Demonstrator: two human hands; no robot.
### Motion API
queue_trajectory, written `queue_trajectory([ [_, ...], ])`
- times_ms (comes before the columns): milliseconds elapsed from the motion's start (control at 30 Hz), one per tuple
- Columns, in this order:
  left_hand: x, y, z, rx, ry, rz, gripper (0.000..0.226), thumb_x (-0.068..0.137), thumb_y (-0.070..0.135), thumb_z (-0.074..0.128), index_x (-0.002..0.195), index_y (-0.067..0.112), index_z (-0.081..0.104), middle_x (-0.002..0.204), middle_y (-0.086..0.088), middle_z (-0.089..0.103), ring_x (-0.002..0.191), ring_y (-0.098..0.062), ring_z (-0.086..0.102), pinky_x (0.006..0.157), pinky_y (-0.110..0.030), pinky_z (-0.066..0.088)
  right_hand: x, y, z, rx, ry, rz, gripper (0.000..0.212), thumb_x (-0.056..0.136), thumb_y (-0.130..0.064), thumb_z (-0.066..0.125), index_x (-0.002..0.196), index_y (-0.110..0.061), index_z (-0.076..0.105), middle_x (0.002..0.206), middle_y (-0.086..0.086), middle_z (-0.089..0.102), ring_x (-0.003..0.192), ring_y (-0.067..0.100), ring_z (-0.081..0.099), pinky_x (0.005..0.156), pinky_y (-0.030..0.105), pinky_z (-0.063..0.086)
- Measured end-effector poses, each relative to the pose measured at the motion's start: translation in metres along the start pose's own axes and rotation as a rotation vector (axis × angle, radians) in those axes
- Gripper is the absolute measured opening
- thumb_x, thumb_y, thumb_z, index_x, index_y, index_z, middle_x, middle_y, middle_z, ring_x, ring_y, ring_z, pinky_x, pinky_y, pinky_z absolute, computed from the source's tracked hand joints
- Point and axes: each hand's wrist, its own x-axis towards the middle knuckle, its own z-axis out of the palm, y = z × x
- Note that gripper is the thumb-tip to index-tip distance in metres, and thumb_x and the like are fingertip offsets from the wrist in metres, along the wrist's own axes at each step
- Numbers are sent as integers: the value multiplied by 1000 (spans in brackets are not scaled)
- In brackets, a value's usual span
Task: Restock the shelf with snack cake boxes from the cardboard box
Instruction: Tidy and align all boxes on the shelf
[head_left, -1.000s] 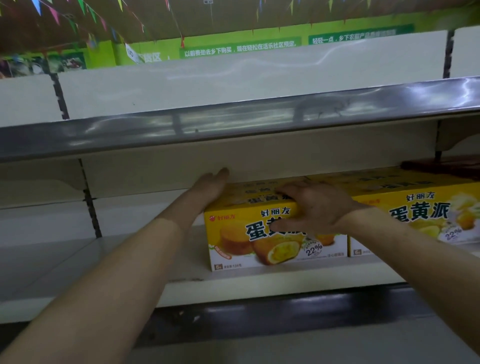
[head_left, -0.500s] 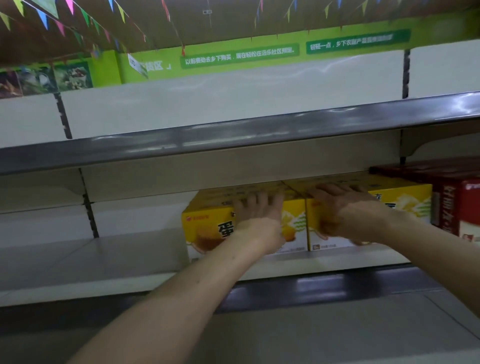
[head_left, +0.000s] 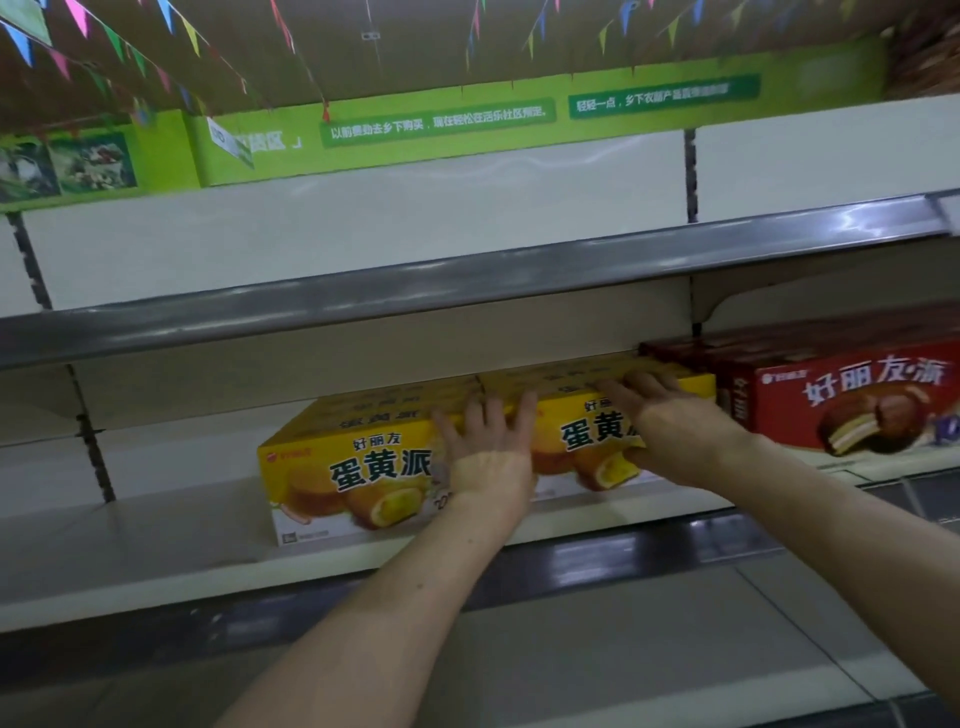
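Two yellow snack cake boxes stand side by side on the white shelf board (head_left: 156, 545). The left yellow box (head_left: 353, 467) faces me with its print showing. My left hand (head_left: 491, 457) lies flat against that box's right front, fingers straight and pointing up over its top edge. The right yellow box (head_left: 587, 431) is partly covered by my right hand (head_left: 670, 431), whose fingers curl over the top front edge while the thumb sits under the front face. The cardboard box is out of view.
A red snack cake box (head_left: 852, 410) stands to the right of the yellow ones. A grey shelf edge (head_left: 415, 291) runs just above the boxes. To the left of the yellow boxes the white shelf board is bare. A lower shelf (head_left: 571, 649) lies below my arms.
My left hand went from the left box's top left corner to its front right. My right hand shifted from the left box to the right one. The red box came into view.
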Motion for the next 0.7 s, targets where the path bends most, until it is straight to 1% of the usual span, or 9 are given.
queue_trajectory([
  [100, -1, 1, -3, 8, -18, -3, 94, 89, 46, 61, 153, 27, -4, 152, -18, 20, 141, -36, 19, 111, -66, 12, 0, 3, 0, 24, -22, -15, 83, 91, -29, 62, 153, -25, 7, 153, 9, 21, 142, 29, 20, 107, 38, 37],
  [200, -4, -4, -8, -4, -17, -15, 94, 88, 49, 61, 153, 26, -2, 153, -16, 20, 140, -34, 22, 112, -64, 15, -4, 6, -4, 28, -21, -34, 82, 91, -26, 61, 153, -27, 8, 154, 8, 19, 143, 31, 18, 108, 45, 37],
  [300, -8, -13, -8, 37, 16, -59, 99, 86, 38, 68, 153, 25, -4, 150, -15, 23, 137, -34, 26, 110, -65, 20, -13, 7, -6, -42, 21, -54, 75, 92, -25, 56, 153, -27, 12, 154, 9, 18, 142, 32, 19, 106, 47, 38],
  [400, -12, -23, -5, 76, -32, -131, 108, 83, 27, 72, 153, 27, -11, 154, -16, 16, 143, -37, 18, 110, -66, 21, -19, 6, -3, -94, 32, -79, 67, 94, -24, 53, 152, -28, 18, 154, 11, 18, 141, 32, 22, 107, 47, 36],
  [500, -17, -27, 1, 96, -54, -172, 110, 85, 26, 72, 152, 28, -15, 155, -18, 15, 144, -40, 13, 107, -68, 25, -20, 3, -2, -104, 20, -83, 64, 94, -22, 52, 151, -27, 22, 154, 11, 16, 141, 33, 21, 108, 48, 35],
  [600, -17, -26, 4, 127, -30, -183, 111, 84, 28, 73, 152, 28, -14, 153, -18, 18, 142, -40, 17, 105, -67, 30, -17, 2, -1, -109, 12, -77, 64, 94, -22, 52, 150, -26, 22, 153, 12, 18, 140, 33, 21, 106, 48, 37],
  [700, -16, -24, 2, 134, -42, -199, 109, 83, 28, 73, 152, 28, -12, 152, -18, 19, 142, -39, 19, 105, -66, 30, -16, 0, 0, -109, 1, -59, 65, 93, -23, 52, 150, -24, 22, 152, 13, 17, 141, 34, 19, 104, 48, 37],
])
